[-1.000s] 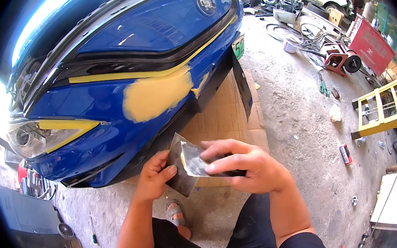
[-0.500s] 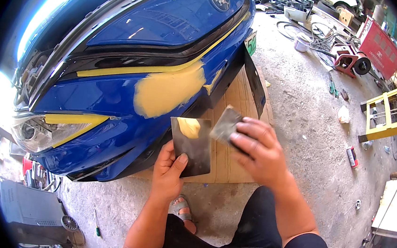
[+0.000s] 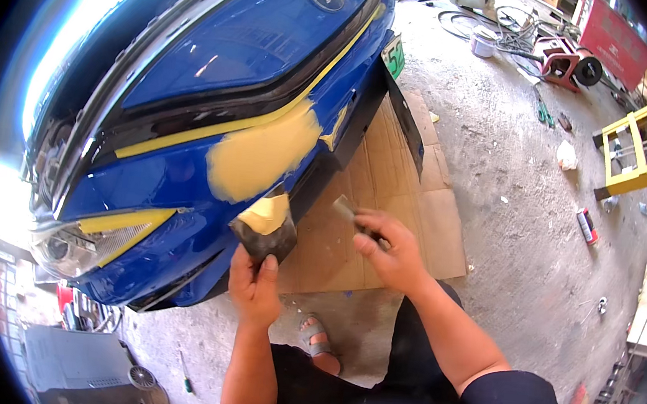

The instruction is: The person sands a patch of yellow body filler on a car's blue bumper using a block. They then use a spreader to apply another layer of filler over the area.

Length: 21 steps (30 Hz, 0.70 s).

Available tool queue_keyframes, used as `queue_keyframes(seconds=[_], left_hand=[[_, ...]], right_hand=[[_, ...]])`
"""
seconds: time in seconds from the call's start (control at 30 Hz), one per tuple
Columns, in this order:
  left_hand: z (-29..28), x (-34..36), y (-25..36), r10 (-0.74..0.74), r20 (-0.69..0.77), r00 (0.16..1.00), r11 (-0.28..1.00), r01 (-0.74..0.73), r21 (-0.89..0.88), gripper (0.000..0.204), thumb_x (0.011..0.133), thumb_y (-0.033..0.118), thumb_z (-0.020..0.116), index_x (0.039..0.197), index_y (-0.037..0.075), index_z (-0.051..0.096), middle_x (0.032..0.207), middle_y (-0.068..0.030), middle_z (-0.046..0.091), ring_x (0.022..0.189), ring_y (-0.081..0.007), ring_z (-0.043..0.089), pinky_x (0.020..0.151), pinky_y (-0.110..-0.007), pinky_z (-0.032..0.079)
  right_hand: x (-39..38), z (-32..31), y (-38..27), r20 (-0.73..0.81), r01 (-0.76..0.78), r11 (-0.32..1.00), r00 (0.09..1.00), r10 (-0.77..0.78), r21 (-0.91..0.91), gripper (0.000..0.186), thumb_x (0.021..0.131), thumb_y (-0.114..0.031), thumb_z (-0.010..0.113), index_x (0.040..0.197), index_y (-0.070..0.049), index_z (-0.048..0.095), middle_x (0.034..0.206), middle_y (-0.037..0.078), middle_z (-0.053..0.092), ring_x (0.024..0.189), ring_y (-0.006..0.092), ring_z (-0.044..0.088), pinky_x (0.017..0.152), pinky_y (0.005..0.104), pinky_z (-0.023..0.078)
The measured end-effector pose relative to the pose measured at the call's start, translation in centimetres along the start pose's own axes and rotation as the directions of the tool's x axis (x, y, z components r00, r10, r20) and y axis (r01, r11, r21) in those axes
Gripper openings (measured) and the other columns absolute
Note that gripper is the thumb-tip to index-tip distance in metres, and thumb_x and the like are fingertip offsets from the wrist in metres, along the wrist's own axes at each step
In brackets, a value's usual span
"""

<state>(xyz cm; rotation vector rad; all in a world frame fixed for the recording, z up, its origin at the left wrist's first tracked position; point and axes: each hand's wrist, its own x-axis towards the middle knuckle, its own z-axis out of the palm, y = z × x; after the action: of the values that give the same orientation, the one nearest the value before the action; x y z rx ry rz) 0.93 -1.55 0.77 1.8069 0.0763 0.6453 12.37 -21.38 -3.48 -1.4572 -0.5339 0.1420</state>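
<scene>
Yellow filler (image 3: 262,158) covers a broad patch on the blue car bumper (image 3: 186,190) in front of us. Our left hand (image 3: 255,284) grips a dark mixing board (image 3: 267,235) from below, fingers wrapped round its lower edge; a lump of the same yellow paste sits on its top, just beside the bumper. Our right hand (image 3: 388,250) pinches a small metal spreader (image 3: 344,208) between thumb and fingers, held near the board over the flattened cardboard (image 3: 408,202) on the concrete floor (image 3: 540,190).
</scene>
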Motion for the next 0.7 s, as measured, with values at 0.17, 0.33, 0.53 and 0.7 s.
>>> queue_keyframes(seconds=[0.17,0.33,0.53,0.7], left_hand=[[-2.1,-2.1,-2.4,-0.286,0.062,0.956,0.853,0.284,-0.438,0.056,0.080,-0.004,0.056,0.134,-0.003,0.040,0.130,-0.0132,0.052,0.121,-0.0244,0.049,0.106,-0.039,0.033],[-4.4,-7.0,-2.2,-0.569,0.046,0.821,0.666,0.493,-0.560,0.061,0.075,-0.005,0.054,0.133,0.006,0.042,0.129,-0.0144,0.052,0.119,-0.0300,0.051,0.103,-0.046,0.040],[-5.6,-10.1,-2.1,-0.716,-0.092,0.692,0.599,0.542,-0.589,0.058,0.074,-0.006,0.055,0.131,0.004,0.044,0.126,-0.0139,0.053,0.115,-0.0305,0.054,0.100,-0.047,0.043],[-7.1,-11.5,-3.1,-0.774,-0.117,0.623,0.577,0.616,-0.536,0.060,0.073,-0.005,0.053,0.131,0.004,0.043,0.124,-0.0149,0.054,0.114,-0.0311,0.054,0.098,-0.047,0.045]], right_hand=[[2.4,1.3,2.5,-0.080,-0.179,0.869,0.967,0.242,0.461,0.040,0.090,-0.019,0.057,0.126,-0.002,0.050,0.118,0.008,0.056,0.106,0.0177,0.053,0.093,0.0311,0.041],[6.4,3.4,3.5,-0.144,0.075,0.963,0.989,-0.039,0.257,0.046,0.091,-0.025,0.055,0.130,-0.002,0.047,0.135,0.013,0.045,0.120,0.0247,0.045,0.102,0.0344,0.035],[11.0,4.3,4.1,-0.106,0.369,0.827,0.887,-0.450,-0.423,0.047,0.088,-0.023,0.057,0.130,-0.004,0.048,0.137,0.015,0.042,0.121,0.0360,0.040,0.100,0.0447,0.034],[12.4,4.7,3.5,-0.031,0.345,0.785,0.907,-0.419,-0.514,0.049,0.084,-0.024,0.060,0.129,-0.008,0.049,0.139,0.010,0.041,0.123,0.0345,0.038,0.100,0.0466,0.033]])
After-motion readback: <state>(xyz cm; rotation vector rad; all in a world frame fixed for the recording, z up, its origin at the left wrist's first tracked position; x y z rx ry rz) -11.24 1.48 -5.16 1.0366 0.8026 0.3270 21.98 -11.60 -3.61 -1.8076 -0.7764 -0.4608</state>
